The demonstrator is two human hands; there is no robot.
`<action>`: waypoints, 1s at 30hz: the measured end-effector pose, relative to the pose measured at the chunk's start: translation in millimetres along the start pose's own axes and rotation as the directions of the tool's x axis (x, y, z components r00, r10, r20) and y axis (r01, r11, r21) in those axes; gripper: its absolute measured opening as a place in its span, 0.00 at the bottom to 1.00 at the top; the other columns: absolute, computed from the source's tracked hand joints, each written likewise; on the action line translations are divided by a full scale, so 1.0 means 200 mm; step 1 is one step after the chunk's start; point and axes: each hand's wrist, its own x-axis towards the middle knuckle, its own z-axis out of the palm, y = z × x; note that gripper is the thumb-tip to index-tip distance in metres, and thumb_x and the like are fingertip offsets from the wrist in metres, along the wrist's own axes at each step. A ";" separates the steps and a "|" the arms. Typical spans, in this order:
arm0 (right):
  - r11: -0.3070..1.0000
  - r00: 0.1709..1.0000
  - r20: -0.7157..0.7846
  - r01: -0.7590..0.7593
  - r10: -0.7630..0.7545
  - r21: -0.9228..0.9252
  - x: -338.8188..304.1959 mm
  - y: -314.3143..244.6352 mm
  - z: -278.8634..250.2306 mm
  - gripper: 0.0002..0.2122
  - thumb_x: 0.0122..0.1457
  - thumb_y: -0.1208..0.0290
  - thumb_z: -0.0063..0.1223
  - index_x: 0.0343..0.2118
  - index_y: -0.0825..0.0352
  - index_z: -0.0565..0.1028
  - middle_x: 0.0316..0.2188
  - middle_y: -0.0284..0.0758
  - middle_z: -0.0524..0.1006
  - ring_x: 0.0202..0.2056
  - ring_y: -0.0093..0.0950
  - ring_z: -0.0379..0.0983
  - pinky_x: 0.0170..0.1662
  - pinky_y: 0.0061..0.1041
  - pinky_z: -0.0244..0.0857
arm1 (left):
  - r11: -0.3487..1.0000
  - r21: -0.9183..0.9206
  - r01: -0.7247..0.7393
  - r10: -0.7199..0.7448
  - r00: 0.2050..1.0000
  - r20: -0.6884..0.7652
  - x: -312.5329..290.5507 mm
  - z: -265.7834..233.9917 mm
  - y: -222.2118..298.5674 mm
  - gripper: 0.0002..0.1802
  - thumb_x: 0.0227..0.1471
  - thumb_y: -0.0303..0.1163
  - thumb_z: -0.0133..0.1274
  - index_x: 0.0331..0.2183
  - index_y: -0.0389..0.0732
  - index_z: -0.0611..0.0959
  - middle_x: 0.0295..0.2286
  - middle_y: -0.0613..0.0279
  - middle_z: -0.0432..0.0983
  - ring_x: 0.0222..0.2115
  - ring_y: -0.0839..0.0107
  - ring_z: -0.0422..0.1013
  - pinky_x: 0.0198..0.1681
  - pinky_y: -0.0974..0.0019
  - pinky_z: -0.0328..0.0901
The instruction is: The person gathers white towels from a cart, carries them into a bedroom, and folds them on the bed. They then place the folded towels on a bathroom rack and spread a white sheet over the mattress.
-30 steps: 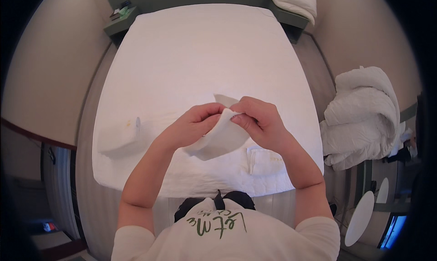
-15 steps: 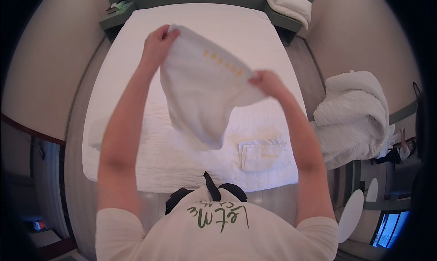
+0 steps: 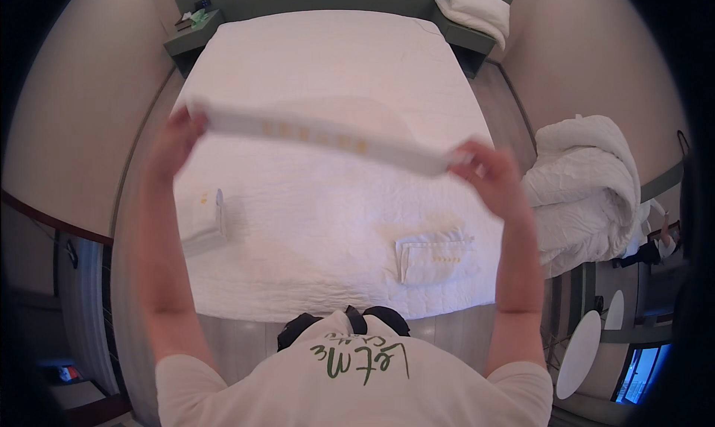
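Over the broad bed in wrinkled white fabric [image 3: 320, 54]: a thin white fabric cloth with a row of yellow marks [image 3: 313, 138] hangs in the air, one edge stretched nearly straight; the rest is too blurred for me to make out.
Left hand [image 3: 181, 133]: closed on the cloth's left end, well apart from the other.
Right hand [image 3: 488, 168]: pinching the opposite end, a little nearer the person.
Folded piece, right: a flat white fabric rectangle with small yellow marks [image 3: 436, 263] lies near the bed's foot; its folding looks done to me.
Folded piece, left: a thicker white fabric bundle [image 3: 199, 222], beside the left forearm; it looks finished too.
Cloth in the hands: spread, neither folded nor set down, so I'd call this piece unfinished.
Right of the bed: a puffy white duvet [image 3: 585, 181] sits heaped.
Far right corner: white pillows [image 3: 480, 8] rest on a grey-green nightstand [image 3: 477, 45].
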 end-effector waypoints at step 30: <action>0.787 0.766 0.195 -0.565 0.612 -0.249 -0.38 2.01 1.54 0.08 0.46 0.72 0.52 0.28 0.70 0.74 0.37 0.40 0.71 0.38 0.37 0.68 0.41 0.29 0.64 | 0.502 0.772 0.390 -0.373 0.903 -0.213 -0.26 0.10 -2.46 0.14 0.37 0.30 0.51 0.31 0.36 0.78 0.22 0.61 0.72 0.24 0.66 0.69 0.30 0.68 0.63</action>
